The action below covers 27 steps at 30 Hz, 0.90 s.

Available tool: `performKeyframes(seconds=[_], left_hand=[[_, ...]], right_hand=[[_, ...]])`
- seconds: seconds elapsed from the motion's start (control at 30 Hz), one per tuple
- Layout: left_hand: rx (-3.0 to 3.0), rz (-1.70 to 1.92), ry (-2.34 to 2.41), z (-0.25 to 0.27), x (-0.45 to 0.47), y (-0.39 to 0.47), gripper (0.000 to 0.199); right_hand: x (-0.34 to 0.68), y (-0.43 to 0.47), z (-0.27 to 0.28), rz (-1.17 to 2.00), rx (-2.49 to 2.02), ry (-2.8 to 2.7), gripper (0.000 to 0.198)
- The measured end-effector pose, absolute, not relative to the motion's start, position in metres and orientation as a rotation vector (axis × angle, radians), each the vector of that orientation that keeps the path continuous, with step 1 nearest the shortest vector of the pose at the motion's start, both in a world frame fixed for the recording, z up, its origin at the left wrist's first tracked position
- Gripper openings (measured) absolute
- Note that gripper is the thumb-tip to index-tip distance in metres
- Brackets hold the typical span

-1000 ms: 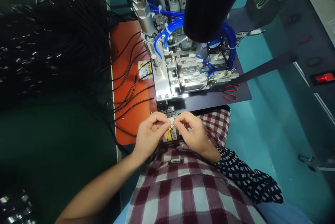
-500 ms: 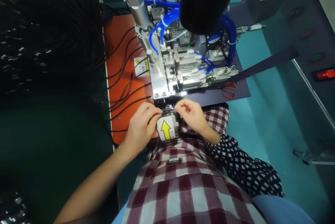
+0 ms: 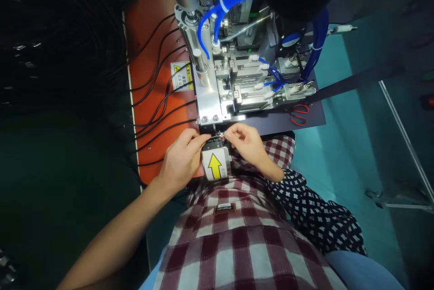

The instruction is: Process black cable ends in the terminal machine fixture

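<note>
**Head view: both hands at the fixture mouth, near edge of the machine**

Item 1. Left hand (image 3: pixel 181 156): fingers curled, fingertips pinching a thin black cable end (image 3: pixel 207 137) and pressing it against the small black fixture (image 3: pixel 214 140) at the near edge of the metal base plate (image 3: pixel 210 109).

Item 2. Right hand (image 3: pixel 246 141): thumb and forefinger pinched on fine wire strands (image 3: pixel 224 135), reddish at the tip, just right of the fixture. Both hands meet at the fixture; the cable's long axis runs left to right between them, and neither hand is clearly nearer.

Item 3. White block (image 3: pixel 216 164), just near of the fixture, between the hands: yellow arrow label pointing far, toward the machine; small side print not readable.

Item 4. Yellow warning sticker (image 3: pixel 180 76) on the orange mat (image 3: pixel 149 54): triangle symbol, text too small to read.

Item 5. Shirt tag (image 3: pixel 224 208), lettering blurred.

Item 6. Red-handled scissors (image 3: pixel 298 115), right, well apart from the hands.
</note>
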<state>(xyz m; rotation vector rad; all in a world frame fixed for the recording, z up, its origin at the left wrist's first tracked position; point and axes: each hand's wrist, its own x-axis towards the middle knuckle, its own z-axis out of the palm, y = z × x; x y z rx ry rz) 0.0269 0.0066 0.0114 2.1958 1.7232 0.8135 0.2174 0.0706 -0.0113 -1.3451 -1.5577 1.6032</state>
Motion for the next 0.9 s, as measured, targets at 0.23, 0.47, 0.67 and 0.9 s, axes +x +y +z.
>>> performKeyframes(seconds=[0.23,0.47,0.67,0.9], left_hand=[[2.258,0.791,1.713,0.0018,0.0261,0.0072,0.024],[2.239,0.763,1.683,0.0069,0.0255,0.0075,0.028],[2.281,0.742,1.664,0.0053,0.0239,0.0079,0.03],[2.363,0.691,1.682,0.0067,0.0255,0.0084,0.032]], right_hand=[[0.2188,0.0721,-0.0149,1.604,-1.343,-1.563,0.021],[0.2195,0.0718,-0.0161,1.627,-1.327,-1.542,0.021],[0.2189,0.0719,-0.0139,1.661,-1.336,-1.509,0.022],[0.2181,0.0682,-0.0133,1.543,-1.394,-1.622,0.02]])
